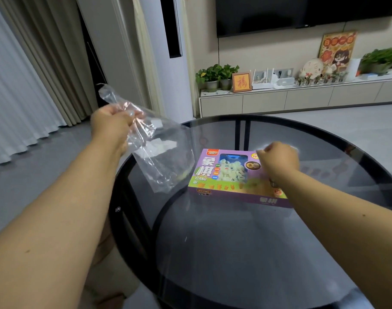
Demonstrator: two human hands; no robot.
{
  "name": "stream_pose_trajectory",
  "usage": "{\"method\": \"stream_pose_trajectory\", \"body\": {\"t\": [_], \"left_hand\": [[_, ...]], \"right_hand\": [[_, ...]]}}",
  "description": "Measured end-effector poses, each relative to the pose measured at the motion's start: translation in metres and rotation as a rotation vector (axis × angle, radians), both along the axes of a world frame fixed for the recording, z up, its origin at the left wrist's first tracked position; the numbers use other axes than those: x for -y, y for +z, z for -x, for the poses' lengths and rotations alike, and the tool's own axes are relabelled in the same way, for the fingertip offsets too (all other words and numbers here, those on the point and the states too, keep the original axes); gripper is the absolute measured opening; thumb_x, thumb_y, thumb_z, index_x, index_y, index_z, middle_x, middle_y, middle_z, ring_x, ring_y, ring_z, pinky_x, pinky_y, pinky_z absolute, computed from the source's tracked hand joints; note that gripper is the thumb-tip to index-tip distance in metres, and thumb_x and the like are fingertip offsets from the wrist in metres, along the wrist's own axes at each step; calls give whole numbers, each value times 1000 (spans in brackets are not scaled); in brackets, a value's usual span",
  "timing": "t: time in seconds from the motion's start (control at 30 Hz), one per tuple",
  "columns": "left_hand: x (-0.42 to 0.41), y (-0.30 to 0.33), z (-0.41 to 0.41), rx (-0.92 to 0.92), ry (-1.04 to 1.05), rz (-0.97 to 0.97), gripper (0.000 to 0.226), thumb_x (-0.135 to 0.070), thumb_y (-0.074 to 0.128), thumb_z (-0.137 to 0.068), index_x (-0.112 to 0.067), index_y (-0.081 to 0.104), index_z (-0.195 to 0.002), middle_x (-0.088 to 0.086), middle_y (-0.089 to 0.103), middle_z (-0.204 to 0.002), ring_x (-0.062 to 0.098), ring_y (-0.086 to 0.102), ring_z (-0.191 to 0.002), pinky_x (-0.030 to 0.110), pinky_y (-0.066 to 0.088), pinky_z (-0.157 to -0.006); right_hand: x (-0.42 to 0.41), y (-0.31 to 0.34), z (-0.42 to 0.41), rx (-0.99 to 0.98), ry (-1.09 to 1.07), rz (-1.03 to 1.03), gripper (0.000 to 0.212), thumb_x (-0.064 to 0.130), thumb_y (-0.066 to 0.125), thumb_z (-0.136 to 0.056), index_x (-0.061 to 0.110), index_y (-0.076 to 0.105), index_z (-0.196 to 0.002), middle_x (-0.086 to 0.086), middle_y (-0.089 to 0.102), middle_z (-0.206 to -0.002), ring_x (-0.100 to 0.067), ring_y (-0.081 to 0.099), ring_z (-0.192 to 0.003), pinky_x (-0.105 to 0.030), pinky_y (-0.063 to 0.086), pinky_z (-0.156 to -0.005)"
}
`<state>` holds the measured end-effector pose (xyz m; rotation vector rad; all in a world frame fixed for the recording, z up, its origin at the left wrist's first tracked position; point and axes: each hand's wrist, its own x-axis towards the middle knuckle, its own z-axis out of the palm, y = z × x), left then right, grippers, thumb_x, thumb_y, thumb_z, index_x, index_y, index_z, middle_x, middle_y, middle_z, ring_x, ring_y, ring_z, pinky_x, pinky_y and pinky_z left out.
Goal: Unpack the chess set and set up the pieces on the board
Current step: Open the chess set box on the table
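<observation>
Box (237,177) lies flat on the glass table (235,253), toward its far side, pieces visible through the window. Right hand (279,162) sits at the box's 2 o'clock corner, fingers curled; cannot tell if they grip it. Left hand (111,122) pinches a clear bag (159,152), held up off the table's 10 o'clock edge.

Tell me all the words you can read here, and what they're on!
"象棋" and "XIANG QI": top of the purple chess box.
"象棋" again: box's front side, blurry.
"福": small framed picture on the shelf.
Poster characters and box badges: too blurred to read.
</observation>
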<state>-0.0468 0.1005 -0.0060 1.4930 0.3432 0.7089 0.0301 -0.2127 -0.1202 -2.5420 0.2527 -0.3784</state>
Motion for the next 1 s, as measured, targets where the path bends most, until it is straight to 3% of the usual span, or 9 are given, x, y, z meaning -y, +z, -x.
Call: {"method": "stream_pose_trajectory", "body": {"t": [0.17,0.27,0.33,0.4,0.5,0.6,0.7,0.8,1.0], "left_hand": [[-17,24,-8,124,-398,245,25,15,43,-91,0,55,-107,13,73,-85,23,72,-84,31,58,-74],[-28,19,-10,107,-521,313,31,16,39,-91,0,53,-114,12,73,-86,22,72,-87,29,58,-73],[-37,8,-18,83,-500,332,35,17,38,-91,2,49,-122,13,73,-86,22,72,-87,29,58,-73],[-50,-5,-31,58,-401,359,42,16,43,-91,5,42,-131,17,72,-88,24,72,-86,30,59,-70],[-68,-25,-46,-100,-333,369,80,-1,60,-88,-16,14,-152,26,63,-107,34,69,-94,45,59,-70],[-75,-52,-49,-367,-349,159,100,-4,67,-84,-40,1,-151,19,60,-105,38,66,-98,50,55,-80],[-78,-78,-66,-375,-219,-50,87,23,60,-77,-24,35,-146,15,60,-104,35,64,-89,43,56,-72],[-93,-90,-95,-370,-25,-238,69,29,54,-72,-10,54,-129,10,57,-114,24,62,-85,41,56,-72],[-133,-134,-134,-582,-70,-468,61,13,60,-83,-11,48,-138,3,47,-136,32,60,-110,42,50,-95]], "right_hand": [[-68,21,-6,-26,287,-381,49,55,55,-86,13,58,-110,-3,63,-103,-23,58,-96,-37,47,-82],[-101,36,-6,-179,501,-774,63,60,57,-83,16,48,-128,2,54,-122,-17,52,-106,-36,41,-89],[-118,41,-11,-271,656,-989,50,50,59,-86,15,52,-120,-4,62,-115,-16,59,-97,-34,42,-89],[-135,39,-17,-252,746,-1181,20,23,64,-89,9,59,-102,-11,68,-88,-14,64,-70,-30,52,-74],[-157,31,-26,-162,606,-1268,9,-2,63,-86,6,60,-82,-9,59,-69,-15,54,-54,-22,50,-51],[-178,22,-43,-102,438,-1197,14,-1,61,-87,11,60,-79,-9,59,-70,-15,51,-51,-24,48,-51],[-202,13,-65,-121,370,-1069,10,4,58,-91,9,59,-99,-7,61,-75,-14,56,-56,-27,54,-59],[-224,9,-82,-126,377,-671,36,12,55,-91,5,43,-124,-14,59,-104,-29,61,-90,-35,49,-77],[-227,-11,-74,-118,480,92,60,25,57,-90,8,26,-139,-16,45,-134,-33,43,-122,-36,39,-89]]}}
